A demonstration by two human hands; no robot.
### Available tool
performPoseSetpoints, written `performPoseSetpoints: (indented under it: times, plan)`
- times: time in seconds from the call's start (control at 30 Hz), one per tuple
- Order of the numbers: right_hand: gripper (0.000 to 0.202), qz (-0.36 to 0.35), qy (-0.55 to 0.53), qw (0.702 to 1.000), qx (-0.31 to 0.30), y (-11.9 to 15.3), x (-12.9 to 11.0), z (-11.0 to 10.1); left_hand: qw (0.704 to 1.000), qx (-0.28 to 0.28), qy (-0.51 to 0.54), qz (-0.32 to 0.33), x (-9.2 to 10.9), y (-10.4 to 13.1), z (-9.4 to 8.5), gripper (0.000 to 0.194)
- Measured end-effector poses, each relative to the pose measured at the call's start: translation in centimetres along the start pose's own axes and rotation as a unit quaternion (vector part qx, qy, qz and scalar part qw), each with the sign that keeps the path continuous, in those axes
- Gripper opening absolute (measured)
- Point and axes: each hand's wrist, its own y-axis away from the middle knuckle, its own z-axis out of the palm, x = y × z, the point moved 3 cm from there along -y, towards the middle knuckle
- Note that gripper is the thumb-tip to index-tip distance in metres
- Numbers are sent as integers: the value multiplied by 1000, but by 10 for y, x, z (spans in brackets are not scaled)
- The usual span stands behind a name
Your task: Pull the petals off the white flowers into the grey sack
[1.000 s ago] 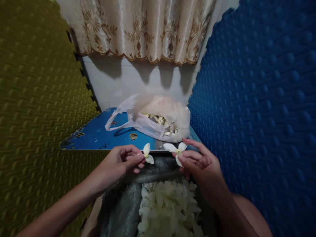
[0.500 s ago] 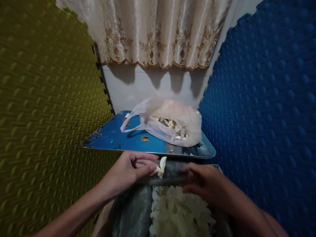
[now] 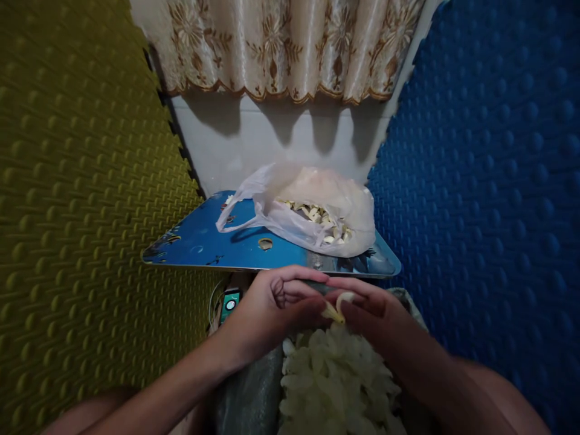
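My left hand (image 3: 276, 305) and my right hand (image 3: 378, 311) meet in front of me, fingertips close together. Between them is a small pale flower (image 3: 334, 313) with curled, yellowish-white petals, pinched from both sides. Part of it is hidden by my fingers. Just below my hands lies a thick mass of white petals (image 3: 338, 380) on a grey-green cloth (image 3: 251, 393). Beyond my hands, an open white plastic bag (image 3: 360, 208) lies on its side, holding many small pale flower pieces (image 3: 316, 214).
The bag rests on a blue printed tabletop (image 3: 203, 244). A yellow-green foam mat (image 3: 90, 211) stands on the left, a blue foam mat (image 3: 489, 181) on the right. A lit screen (image 3: 230, 304) shows beside my left forearm. Behind hangs an embroidered curtain (image 3: 281, 48).
My left hand has moved right with the flower. My right hand has come in to take hold of it too. The view has shifted slightly, and the lit screen now shows.
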Motion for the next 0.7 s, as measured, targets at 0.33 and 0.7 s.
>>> performPoseSetpoints:
  times: [0.33,0.7]
  plan:
    - [26,24,-30,994,100,-8,3,-14,905,81,-369,196,6,-10,6,9]
    - [20,63,-73,990,104,-6,6,-13,875,61,-428,218,10,-10,18,15]
